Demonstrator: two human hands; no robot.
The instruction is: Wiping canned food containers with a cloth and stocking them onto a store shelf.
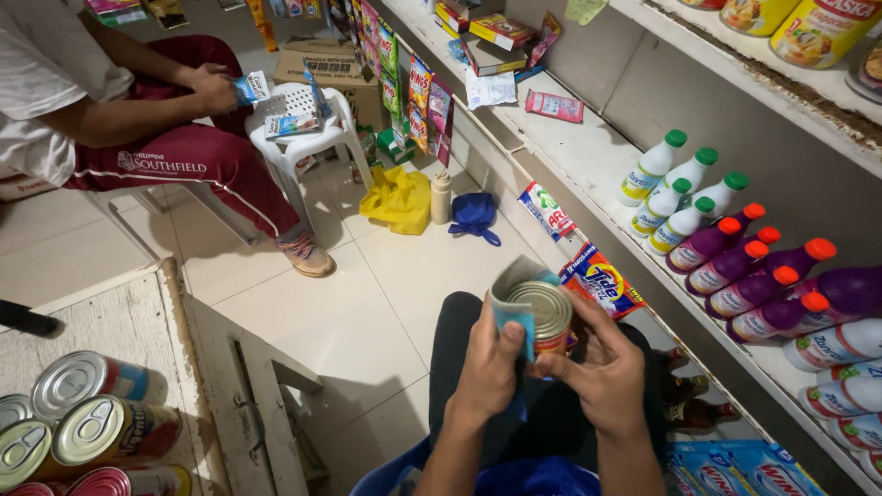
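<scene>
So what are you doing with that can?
The left hand presses a blue-grey cloth against a round metal tin can, while the right hand steadies it above the lap. More tin cans lie on a wooden surface at left. Another person's hand holds a small packet by a white plastic stool.

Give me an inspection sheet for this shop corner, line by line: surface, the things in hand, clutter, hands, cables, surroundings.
Surface: white tiled floor, a worn wooden counter at left.
Things in hand: tin can with a blue cloth against its lid.
Clutter: yellow bag, blue bag and a small bottle on the floor; cans lying on the counter.
Hands: left hand presses the cloth on the can; right hand grips the can's side.
Cables: nothing seen.
Surroundings: shelf with white bottles and purple bottles; another person seated by a white stool.
</scene>
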